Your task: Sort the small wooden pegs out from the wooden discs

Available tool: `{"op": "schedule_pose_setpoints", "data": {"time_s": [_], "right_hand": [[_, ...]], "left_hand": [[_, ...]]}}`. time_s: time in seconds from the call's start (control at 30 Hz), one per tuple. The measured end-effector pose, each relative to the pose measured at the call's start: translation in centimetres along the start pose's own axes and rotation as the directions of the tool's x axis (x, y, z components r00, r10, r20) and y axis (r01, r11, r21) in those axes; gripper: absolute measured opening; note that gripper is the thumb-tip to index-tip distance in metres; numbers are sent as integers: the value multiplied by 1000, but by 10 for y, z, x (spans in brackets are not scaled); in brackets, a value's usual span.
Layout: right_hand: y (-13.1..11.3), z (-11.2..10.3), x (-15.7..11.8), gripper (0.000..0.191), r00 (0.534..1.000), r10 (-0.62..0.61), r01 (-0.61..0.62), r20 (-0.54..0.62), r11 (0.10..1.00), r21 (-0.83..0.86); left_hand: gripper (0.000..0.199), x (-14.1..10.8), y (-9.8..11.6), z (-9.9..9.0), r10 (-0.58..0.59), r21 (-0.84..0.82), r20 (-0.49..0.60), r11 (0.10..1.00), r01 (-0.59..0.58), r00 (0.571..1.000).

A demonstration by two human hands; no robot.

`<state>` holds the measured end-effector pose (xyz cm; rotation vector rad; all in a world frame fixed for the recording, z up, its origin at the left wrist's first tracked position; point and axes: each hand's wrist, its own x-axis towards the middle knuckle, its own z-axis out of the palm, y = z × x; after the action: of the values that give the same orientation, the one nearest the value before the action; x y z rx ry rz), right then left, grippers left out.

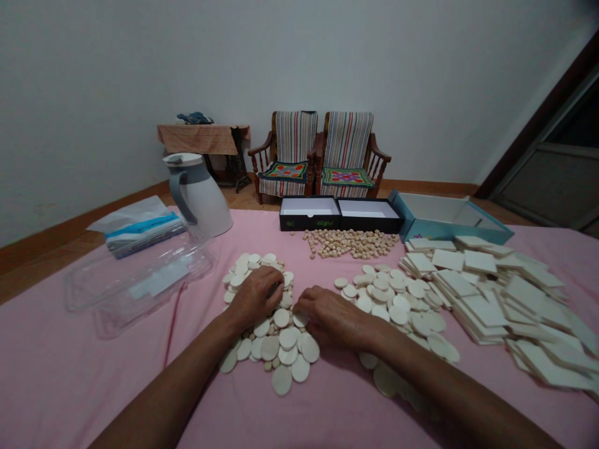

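In the head view my left hand [259,296] rests over a pile of pale round wooden discs [288,338], its fingers curled inward. What lies under those fingertips is hidden. My right hand [330,315] reaches to the right side of the same pile, fingers bent down and closed among the discs; whether a disc is between them I cannot make out. A few small wooden beads [267,366] show between the discs. Just right of my right hand spreads a second heap of round discs [397,305].
Small wooden beads [350,243] lie before a black open box [309,221]. Square wooden tiles [482,312] are heaped at right, by a blue box [458,234]. At left are clear plastic trays [154,280], a tissue pack [145,231] and a jug [203,202] on the pink cloth [224,411].
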<state>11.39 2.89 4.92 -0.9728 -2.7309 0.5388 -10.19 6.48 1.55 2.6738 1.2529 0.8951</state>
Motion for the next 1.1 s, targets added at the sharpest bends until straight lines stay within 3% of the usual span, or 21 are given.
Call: {"op": "schedule_pose_setpoints", "data": {"time_s": [0.13, 0.3, 0.43, 0.53, 0.63, 0.73, 0.93, 1.1], "right_hand": [[3, 8, 4, 26, 999, 28, -28, -23, 999, -36], [13, -20, -25, 30, 982, 125, -130, -145, 991, -29], [29, -35, -61, 41, 919, 206, -238, -337, 970, -56], [38, -30, -81, 42, 864, 196, -233, -463, 972, -23], [40, -18, -93, 35, 826, 236, -233, -512, 970, 71], [39, -6, -97, 30, 794, 273, -237, -543, 962, 136], [33, 9, -95, 24, 813, 267, -198, -518, 963, 185], [27, 18, -94, 30, 816, 255, -193, -518, 966, 172]], "left_hand": [[11, 0, 1, -1, 6, -3, 0, 1000, -6, 1000], [12, 2, 9, -5, 27, -115, -17, 993, -29, 999], [11, 6, 34, -19, 158, -322, 130, 941, -109, 979], [23, 2, 60, -34, 262, -408, 285, 904, -131, 922], [57, -11, 80, -45, 319, -338, 404, 923, -185, 857], [62, -29, 89, -45, 339, -185, 481, 941, -284, 808], [54, -43, 91, -25, 323, 52, 493, 916, -398, 808], [40, -36, 89, -6, 311, 136, 395, 911, -390, 865]]}}
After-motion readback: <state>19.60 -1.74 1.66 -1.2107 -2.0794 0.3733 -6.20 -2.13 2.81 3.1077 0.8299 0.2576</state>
